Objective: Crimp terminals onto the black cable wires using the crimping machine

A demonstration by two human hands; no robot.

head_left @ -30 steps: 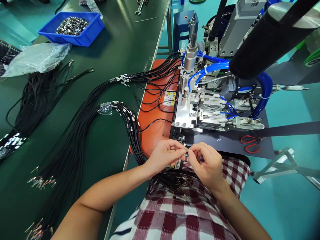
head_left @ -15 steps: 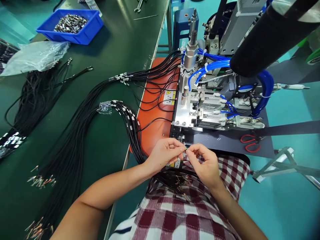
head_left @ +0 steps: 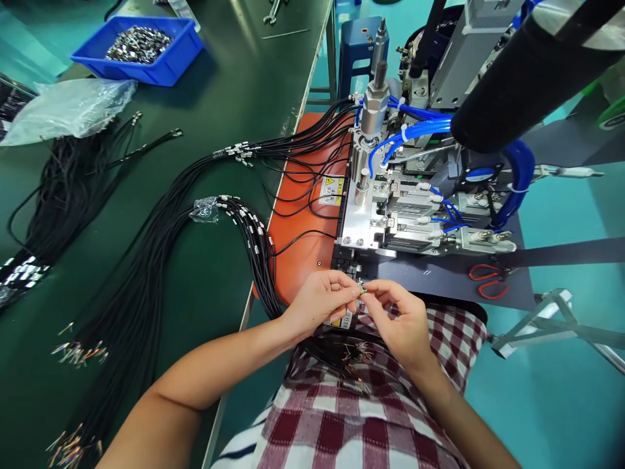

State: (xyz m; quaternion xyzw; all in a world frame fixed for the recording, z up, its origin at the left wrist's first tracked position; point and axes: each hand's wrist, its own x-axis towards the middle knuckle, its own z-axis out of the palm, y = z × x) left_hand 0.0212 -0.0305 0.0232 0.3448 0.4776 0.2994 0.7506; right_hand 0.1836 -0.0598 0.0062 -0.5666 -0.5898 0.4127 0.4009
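- Our left hand [head_left: 322,301] and right hand [head_left: 401,319] meet fingertip to fingertip, wrists bent inward, above our lap.
- Both pinch a wire end [head_left: 362,292] just before the machine [head_left: 390,215].
- Forearms angle inward from below.

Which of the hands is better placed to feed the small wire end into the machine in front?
Probably the right hand: it pinches the wire end just below the machine's front, while the left hand steadies it from the cable side.
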